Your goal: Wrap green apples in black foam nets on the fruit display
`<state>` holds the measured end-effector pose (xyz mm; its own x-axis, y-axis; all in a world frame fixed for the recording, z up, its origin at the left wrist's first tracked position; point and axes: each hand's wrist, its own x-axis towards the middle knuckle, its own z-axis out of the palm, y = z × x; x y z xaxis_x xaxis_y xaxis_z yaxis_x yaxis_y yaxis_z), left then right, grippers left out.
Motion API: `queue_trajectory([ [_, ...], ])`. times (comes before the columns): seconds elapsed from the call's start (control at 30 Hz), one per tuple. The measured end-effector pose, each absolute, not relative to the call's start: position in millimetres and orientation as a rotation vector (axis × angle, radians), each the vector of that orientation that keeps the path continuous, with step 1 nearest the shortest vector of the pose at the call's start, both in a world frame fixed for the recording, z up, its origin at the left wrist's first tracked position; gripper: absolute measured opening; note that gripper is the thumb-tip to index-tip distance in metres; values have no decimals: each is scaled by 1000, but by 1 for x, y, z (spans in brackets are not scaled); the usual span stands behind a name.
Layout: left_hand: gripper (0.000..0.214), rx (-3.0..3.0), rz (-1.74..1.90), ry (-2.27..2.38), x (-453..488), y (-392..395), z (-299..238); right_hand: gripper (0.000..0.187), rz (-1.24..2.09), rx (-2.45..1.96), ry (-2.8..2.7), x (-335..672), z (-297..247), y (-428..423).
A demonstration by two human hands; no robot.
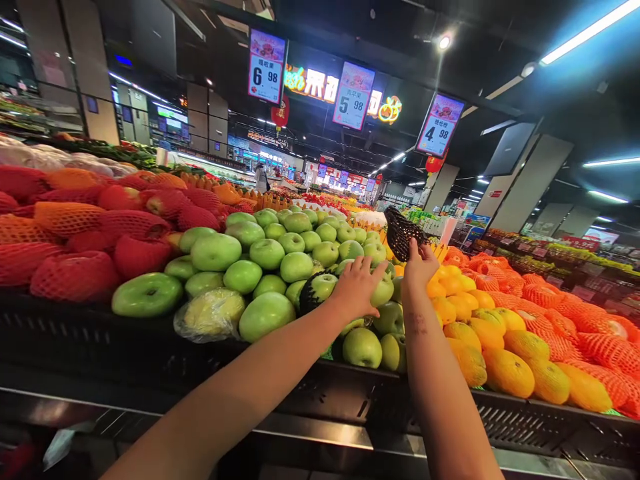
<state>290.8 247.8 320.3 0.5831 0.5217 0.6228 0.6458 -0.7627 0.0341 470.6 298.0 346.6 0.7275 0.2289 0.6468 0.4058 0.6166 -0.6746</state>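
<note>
My left hand (356, 288) reaches over the heap of green apples (294, 267), its fingers spread. Its fingertips are at a green apple (383, 291) near the heap's right side; whether they touch it I cannot tell. Raised a little higher, my right hand (421, 264) pinches a black foam net sleeve (400, 235), which sticks up and to the left from the fingers. Another green apple (325, 285) beside my left wrist sits partly in a black net. A yellowish-green fruit in clear plastic wrap (211, 315) lies at the front of the heap.
Red and orange netted fruit (95, 227) is piled on the left. Oranges (507, 370) and red-netted fruit (595, 333) lie to the right. A black slotted display edge (350, 393) runs along the front. Price signs (354, 95) hang overhead, and a person (261, 178) stands far back.
</note>
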Motion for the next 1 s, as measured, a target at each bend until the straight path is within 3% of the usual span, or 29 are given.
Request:
queue_trajectory([
  [0.27,100,-2728,-979,-989,292,243,323,31,-48,-995,-788,462,349,293],
  [0.5,83,-2765,-1113,-1064,292,241,326,43,117,-980,-851,459,348,296],
  [0.7,57,-2737,-1190,-1106,291,241,327,28,265,-985,-974,448,351,288],
  [0.8,45,-2667,-1316,-1187,292,241,327,22,312,-976,-985,443,351,285],
  [1.0,13,-2463,-1849,-1256,291,242,331,31,422,-858,-953,441,353,286],
])
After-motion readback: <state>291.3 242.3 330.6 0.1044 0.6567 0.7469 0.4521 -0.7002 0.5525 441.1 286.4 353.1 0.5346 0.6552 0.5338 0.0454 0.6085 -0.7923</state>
